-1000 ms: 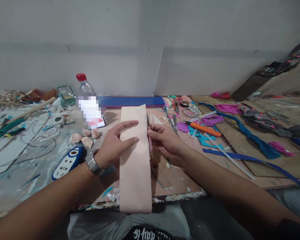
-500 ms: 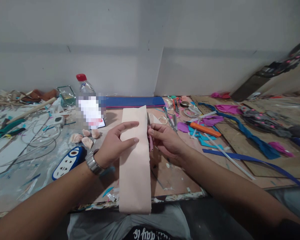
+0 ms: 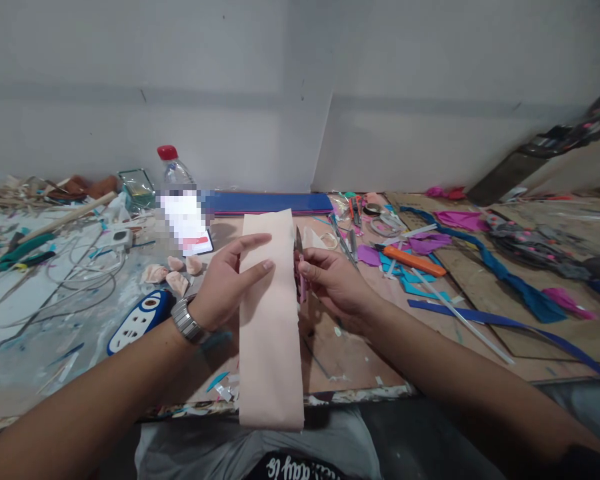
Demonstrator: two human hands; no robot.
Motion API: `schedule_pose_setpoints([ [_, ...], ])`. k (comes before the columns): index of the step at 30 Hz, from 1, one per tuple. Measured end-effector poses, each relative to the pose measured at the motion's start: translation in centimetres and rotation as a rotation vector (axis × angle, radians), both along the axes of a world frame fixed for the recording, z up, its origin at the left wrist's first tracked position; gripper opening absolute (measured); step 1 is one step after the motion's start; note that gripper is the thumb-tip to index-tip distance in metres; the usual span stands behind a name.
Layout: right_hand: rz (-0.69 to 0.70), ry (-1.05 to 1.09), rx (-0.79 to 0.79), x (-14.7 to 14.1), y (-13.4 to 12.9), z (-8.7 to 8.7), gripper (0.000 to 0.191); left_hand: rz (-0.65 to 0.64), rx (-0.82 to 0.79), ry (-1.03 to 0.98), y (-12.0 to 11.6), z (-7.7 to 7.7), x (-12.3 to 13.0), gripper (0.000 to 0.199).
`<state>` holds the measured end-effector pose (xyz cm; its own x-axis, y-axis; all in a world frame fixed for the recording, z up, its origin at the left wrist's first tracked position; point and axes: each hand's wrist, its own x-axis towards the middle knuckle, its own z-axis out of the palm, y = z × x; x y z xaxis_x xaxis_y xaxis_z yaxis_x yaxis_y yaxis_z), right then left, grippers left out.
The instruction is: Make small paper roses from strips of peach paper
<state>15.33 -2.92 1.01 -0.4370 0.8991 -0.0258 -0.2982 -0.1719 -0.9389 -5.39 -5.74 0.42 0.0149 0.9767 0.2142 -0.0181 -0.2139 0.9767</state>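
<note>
A long pale peach paper strip point(image 3: 270, 347) stretches from mid-table down over the front edge. My left hand point(image 3: 227, 277) grips it from the left; thumb and forefinger lie across its upper face, while the other fingers are hidden underneath. In my right hand point(image 3: 337, 283) is a pair of scissors point(image 3: 302, 270) with pinkish handles, the blades pointing away from me along the strip's right edge. That edge looks slightly ragged lower down. Whether the blades touch the paper I cannot tell.
Left of the strip are crumpled peach paper pieces point(image 3: 177, 283), a blue-white power strip point(image 3: 140, 323), a phone point(image 3: 187, 223) and a red-capped bottle point(image 3: 168, 153). Blue sheets point(image 3: 270, 203) lie behind. To the right sit an orange utility knife point(image 3: 414, 261) and a blue ribbon point(image 3: 505, 320).
The scissors' blades stand slightly clearer of the strip's right edge than before. My left fingers have shifted a little left on the paper. The camera view has moved slightly.
</note>
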Motion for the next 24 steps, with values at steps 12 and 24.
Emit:
schedule_pose_setpoints([
  [12,0.014,0.023,-0.046,0.00,-0.29,0.14,0.033,0.080,0.014,-0.006,-0.08,0.46,0.27,0.032],
  [24,0.003,0.046,-0.083,-0.14,-0.10,-0.30,0.037,0.071,0.036,0.002,-0.08,0.17,0.40,0.038],
])
